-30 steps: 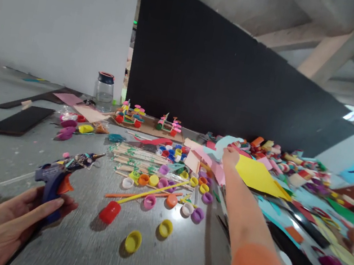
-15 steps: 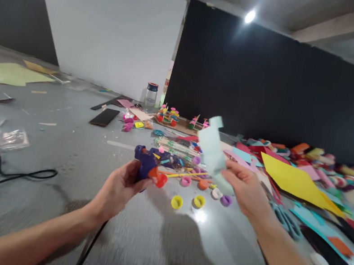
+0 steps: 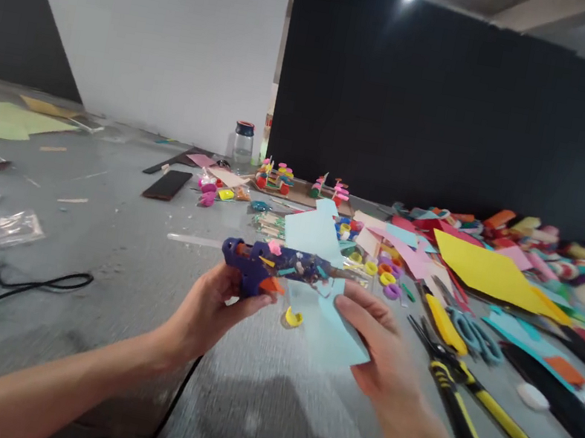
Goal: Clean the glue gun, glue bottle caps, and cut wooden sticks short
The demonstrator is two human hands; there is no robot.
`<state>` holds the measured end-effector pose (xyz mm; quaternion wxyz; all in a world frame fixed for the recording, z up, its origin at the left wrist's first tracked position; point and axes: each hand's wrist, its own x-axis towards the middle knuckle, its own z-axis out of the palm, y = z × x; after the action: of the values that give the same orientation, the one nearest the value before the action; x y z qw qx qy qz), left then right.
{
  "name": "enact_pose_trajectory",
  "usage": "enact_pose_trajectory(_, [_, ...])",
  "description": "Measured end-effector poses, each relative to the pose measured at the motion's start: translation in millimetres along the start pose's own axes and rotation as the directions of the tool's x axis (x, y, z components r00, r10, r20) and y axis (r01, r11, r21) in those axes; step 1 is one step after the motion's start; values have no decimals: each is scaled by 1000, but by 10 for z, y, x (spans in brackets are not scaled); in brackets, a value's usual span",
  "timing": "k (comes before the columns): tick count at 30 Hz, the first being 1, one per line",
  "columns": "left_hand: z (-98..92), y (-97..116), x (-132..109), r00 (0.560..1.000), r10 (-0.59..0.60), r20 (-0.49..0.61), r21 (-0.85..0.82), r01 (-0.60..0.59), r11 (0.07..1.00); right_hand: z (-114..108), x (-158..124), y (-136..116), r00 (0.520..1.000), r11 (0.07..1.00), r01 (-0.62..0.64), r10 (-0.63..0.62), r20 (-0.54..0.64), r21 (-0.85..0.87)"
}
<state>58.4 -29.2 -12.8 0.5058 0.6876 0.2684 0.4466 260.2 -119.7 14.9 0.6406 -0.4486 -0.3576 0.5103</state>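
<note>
My left hand (image 3: 223,309) is closed round the grip of a dark blue hot glue gun (image 3: 290,262) with an orange trigger. Colourful scraps stick to its barrel, and a clear glue stick (image 3: 192,240) pokes out of its back. The nozzle points right, against or just in front of a pale blue piece of paper (image 3: 343,334). My right hand (image 3: 381,340) pinches that paper at its right side, thumb on top. Whether nozzle and paper touch, I cannot tell. Just beneath, a yellow plastic ring (image 3: 294,318) lies partly covered by the paper.
Pliers (image 3: 448,363) with yellow-black handles, blue-grey scissors (image 3: 473,334) and a yellow sheet (image 3: 481,271) lie right. Several coloured rings (image 3: 387,278) lie beyond my hands. Small colourful models (image 3: 276,177) and a jar (image 3: 243,144) stand behind. A black cable (image 3: 2,289) curls at left.
My right hand has brought the pale blue paper down and left to the glue gun's nozzle. The glue gun has turned side-on. The view has dipped, and the pliers now show.
</note>
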Motion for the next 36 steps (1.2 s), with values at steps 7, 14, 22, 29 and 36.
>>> enact_pose_trajectory(7, [54, -154, 8, 991, -137, 8, -93, 137, 986, -22, -18, 77, 995, 990, -96, 96, 7, 104])
enact_pose_trajectory(14, [34, -183, 33, 972, -234, -18, -105, 231, 967, -51, 6, 161, 988, 976, -149, 153, -12, 161])
enact_pose_trajectory(22, [-46, -150, -21, 975, -210, 78, -18, 212, 977, -136, 58, 184, 989, 1000, -17, 19, -144, 9])
enact_pose_trajectory(29, [-93, -354, -23, 968, -235, 90, 33, 233, 972, -210, -44, 248, 958, 945, 94, -171, -230, -314])
enact_pose_trajectory(36, [-27, -322, -93, 973, -215, 88, 37, 212, 976, -221, -96, 182, 763, 387, 472, -629, 148, -792])
